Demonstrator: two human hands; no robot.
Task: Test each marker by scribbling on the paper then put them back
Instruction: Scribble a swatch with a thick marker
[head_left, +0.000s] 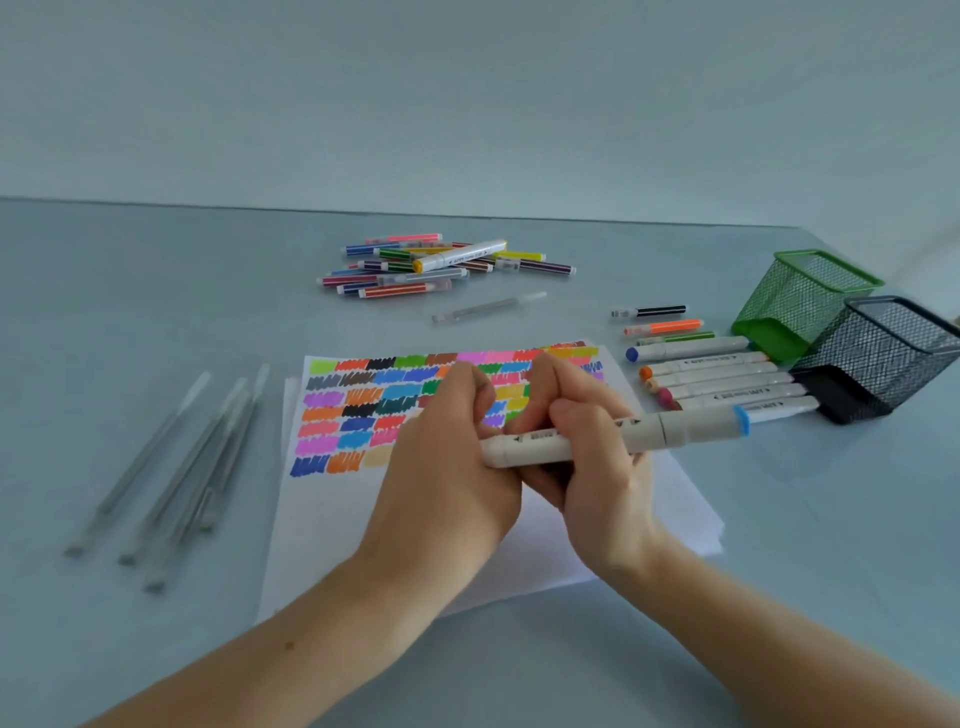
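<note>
Both my hands hold one thick white marker (670, 428) with a blue end cap, level above the paper (332, 514). My right hand (587, 447) grips its barrel, and my left hand (447, 462) grips its left end, which is hidden in my fingers. The sheet carries rows of coloured scribble patches across its upper half. A row of thick white markers (722, 376) lies to the right of the paper. A pile of thin coloured markers (441, 265) lies beyond it.
A green mesh cup (800, 301) and a black mesh cup (883, 358) lie tipped on their sides at the right. Several clear thin pens (182, 467) lie left of the paper. One clear pen (488, 307) and three thin markers (660, 327) lie behind the sheet.
</note>
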